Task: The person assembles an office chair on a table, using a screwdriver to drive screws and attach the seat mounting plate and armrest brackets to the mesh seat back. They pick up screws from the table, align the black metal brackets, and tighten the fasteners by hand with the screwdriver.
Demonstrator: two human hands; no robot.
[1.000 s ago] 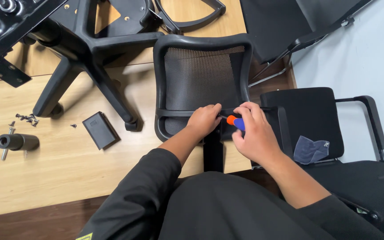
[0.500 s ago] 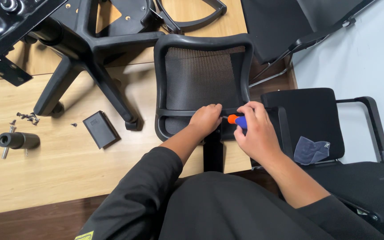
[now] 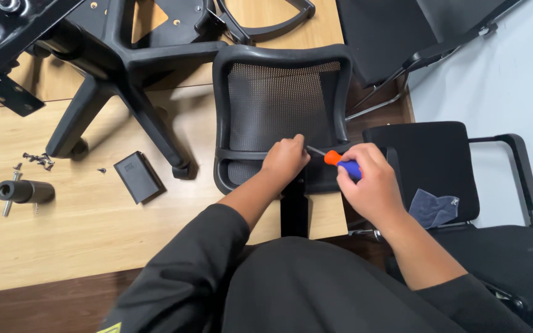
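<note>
A black mesh chair backrest (image 3: 282, 102) lies flat on the wooden table (image 3: 81, 234), its lower bar towards me. My left hand (image 3: 285, 158) rests on that lower bar, fingers curled around the screwdriver's metal shaft near the tip. My right hand (image 3: 371, 185) grips the orange and blue handle of the screwdriver (image 3: 340, 163), which points left and slightly up towards my left hand. The tip itself is hidden by my left fingers.
A black five-star chair base (image 3: 118, 68) lies at the upper left. A small black box (image 3: 137, 177), loose screws (image 3: 39, 160) and a black cylinder (image 3: 23, 191) lie on the left. A black chair (image 3: 433, 160) with a grey cloth (image 3: 433, 208) stands at the right.
My right hand has drawn back slightly to the right with the screwdriver, showing more of its shaft. My left hand stays on the backrest's lower bar.
</note>
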